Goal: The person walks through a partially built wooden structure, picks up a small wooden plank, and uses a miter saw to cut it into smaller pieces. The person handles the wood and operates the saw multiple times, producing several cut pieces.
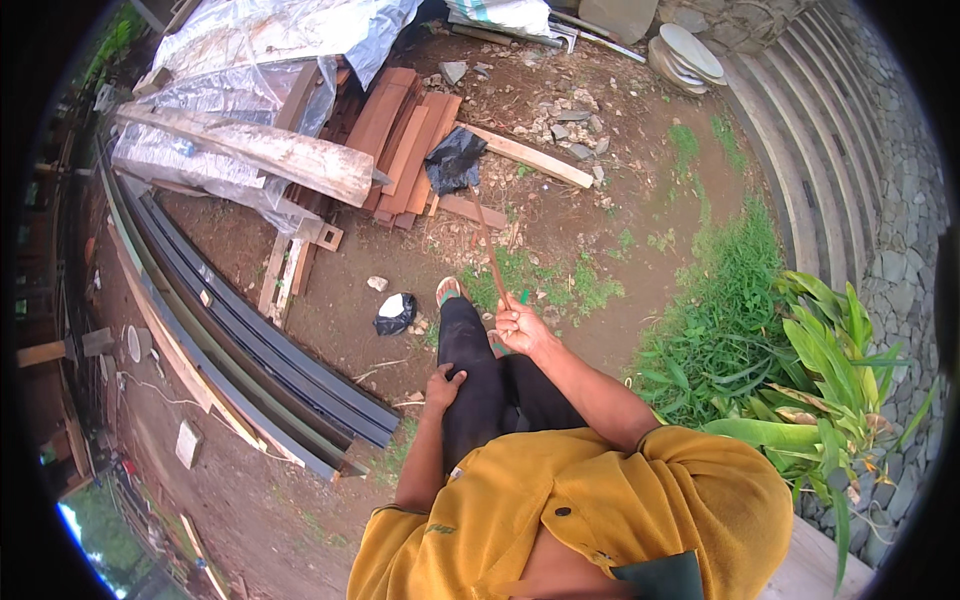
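My right hand is closed round the near end of a thin brown stick in front of my knees. The stick points away from me, and its far tip meets a crumpled piece of black plastic by the reddish planks. Whether the plastic is fixed to the tip or only touched by it, I cannot tell. A small green bit shows beside my right fingers; its kind is unclear. Resting on my left leg in dark trousers, my left hand holds nothing, thumb apart from the fingers.
Reddish planks are stacked ahead, partly under clear plastic sheeting. Long dark metal profiles run along the left. A black bag with something white lies near my foot. Grass, leafy plants and curved steps are at right.
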The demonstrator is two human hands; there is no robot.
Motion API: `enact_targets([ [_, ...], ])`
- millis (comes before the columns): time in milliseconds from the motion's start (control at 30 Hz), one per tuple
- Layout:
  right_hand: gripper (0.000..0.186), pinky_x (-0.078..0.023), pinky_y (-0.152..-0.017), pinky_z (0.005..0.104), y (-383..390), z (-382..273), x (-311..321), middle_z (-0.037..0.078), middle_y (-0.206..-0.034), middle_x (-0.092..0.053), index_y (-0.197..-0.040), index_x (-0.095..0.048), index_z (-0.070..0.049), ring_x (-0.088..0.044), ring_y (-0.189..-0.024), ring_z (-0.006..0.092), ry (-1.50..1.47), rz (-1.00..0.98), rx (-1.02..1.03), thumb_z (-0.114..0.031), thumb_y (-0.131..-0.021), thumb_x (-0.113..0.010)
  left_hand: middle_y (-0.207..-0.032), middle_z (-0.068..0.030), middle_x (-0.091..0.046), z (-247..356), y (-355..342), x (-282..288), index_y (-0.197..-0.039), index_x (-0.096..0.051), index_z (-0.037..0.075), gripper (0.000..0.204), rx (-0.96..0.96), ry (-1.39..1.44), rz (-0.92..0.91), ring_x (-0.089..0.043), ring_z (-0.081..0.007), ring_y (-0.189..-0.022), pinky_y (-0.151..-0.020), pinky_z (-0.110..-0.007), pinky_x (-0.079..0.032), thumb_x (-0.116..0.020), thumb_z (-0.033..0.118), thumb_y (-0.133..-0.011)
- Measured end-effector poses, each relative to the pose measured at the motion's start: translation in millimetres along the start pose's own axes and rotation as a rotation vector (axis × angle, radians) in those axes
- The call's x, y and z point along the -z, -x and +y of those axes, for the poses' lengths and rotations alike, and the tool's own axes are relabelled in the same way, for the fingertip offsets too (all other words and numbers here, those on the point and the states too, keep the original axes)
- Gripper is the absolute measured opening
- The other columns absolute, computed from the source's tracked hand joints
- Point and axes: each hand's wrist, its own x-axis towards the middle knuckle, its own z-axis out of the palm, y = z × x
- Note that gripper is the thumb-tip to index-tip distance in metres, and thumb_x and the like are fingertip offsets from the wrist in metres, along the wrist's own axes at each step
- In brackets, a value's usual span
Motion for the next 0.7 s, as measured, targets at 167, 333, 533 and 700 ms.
enact_targets([
  [167,0.016,-0.034,-0.041,0.0211,51.6,30.7,67.5,0.005,-0.084,-0.064,-0.103,-0.060,-0.008,-0.048,-0.052,0.0054,0.121,0.122,-0.025,-0.023,-0.106,-0.056,-0.120,-0.0229,-0.071,-74.7,76.8,-22.1,-0.138,-0.060,-0.002,0.065,0.077,0.201,-0.034,-0.070,-0.0314,-0.112,-0.098,-0.040,-0.054,-0.077,0.037,-0.087],
  [333,0.015,-0.034,-0.041,0.0201,87.9,94.4,105.6,0.003,-0.084,-0.066,-0.103,-0.060,-0.008,-0.049,-0.052,0.0037,0.362,0.187,-0.127,-0.023,-0.105,-0.060,-0.119,-0.0225,-0.072,-114.1,172.7,-39.3,-0.136,-0.059,-0.004,0.063,0.112,0.343,0.157,-0.071,-0.0306,-0.109,-0.096,-0.039,-0.056,-0.076,0.033,-0.089],
  [533,0.010,-0.034,-0.041,0.0191,145.5,219.0,170.6,0.005,-0.098,-0.072,-0.099,-0.058,-0.011,-0.050,-0.052,0.0018,0.652,0.235,-0.396,-0.018,-0.102,-0.064,-0.127,-0.0259,-0.067,-200.3,305.4,-77.6,-0.138,-0.056,-0.003,0.061,0.075,0.627,0.327,-0.068,-0.0340,-0.116,-0.099,-0.042,-0.054,-0.076,0.030,-0.090],
  [700,0.021,-0.036,-0.044,0.0206,236.8,355.8,260.7,0.007,-0.107,-0.075,-0.114,-0.062,-0.003,-0.051,-0.053,0.0015,0.849,0.276,-0.715,-0.022,-0.106,-0.056,-0.146,-0.0278,-0.052,-273.3,453.9,-96.7,-0.151,-0.041,0.002,0.083,0.013,0.414,0.697,-0.049,-0.0403,-0.138,-0.115,-0.047,-0.041,-0.082,0.028,-0.083],
])
